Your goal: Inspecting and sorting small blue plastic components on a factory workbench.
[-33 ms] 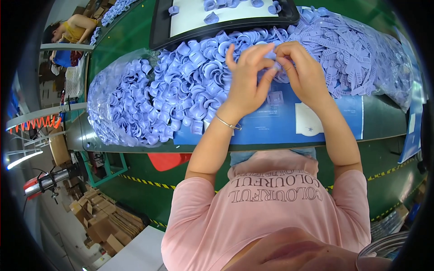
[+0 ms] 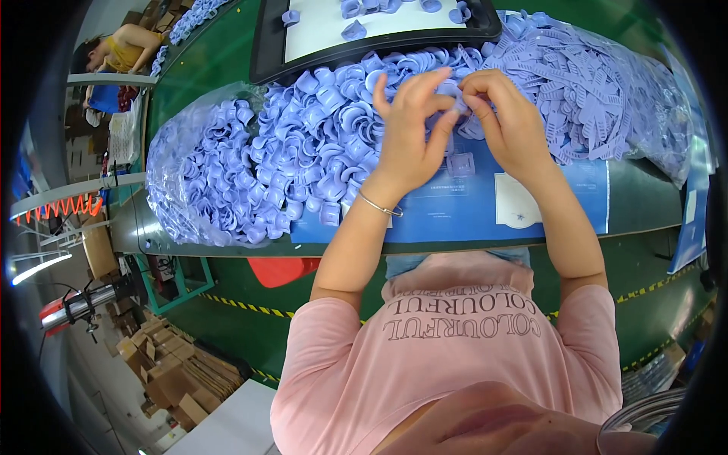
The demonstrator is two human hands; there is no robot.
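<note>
Above the blue sheet my left hand (image 2: pixel 412 133), with a thin bangle at its wrist, pinches a small lilac-blue plastic piece (image 2: pixel 458 97) between thumb and fingers. From the other side my right hand (image 2: pixel 509 125) has its fingertips closed at the same piece; they partly cover it, so its exact shape is hard to make out. Just below the hands lies a small translucent square piece (image 2: pixel 460 164). To the left spreads a heap of curved lilac-blue plastic pieces (image 2: pixel 326 136). Flat perforated lilac-blue strap pieces (image 2: pixel 584 91) fill the right side.
Beyond the heaps stands a black-rimmed tray (image 2: pixel 267 45) holding several curved pieces. Clear plastic bags (image 2: pixel 171 189) enclose the outer ends of both heaps. A blue printed sheet (image 2: pixel 425 216) lies along the table's near edge. Another person (image 2: pixel 129 47) sits at far left.
My left hand has shifted slightly left, its fingers a little farther from my right hand. More of the lilac-blue piece shows between them. My right hand has hardly moved.
</note>
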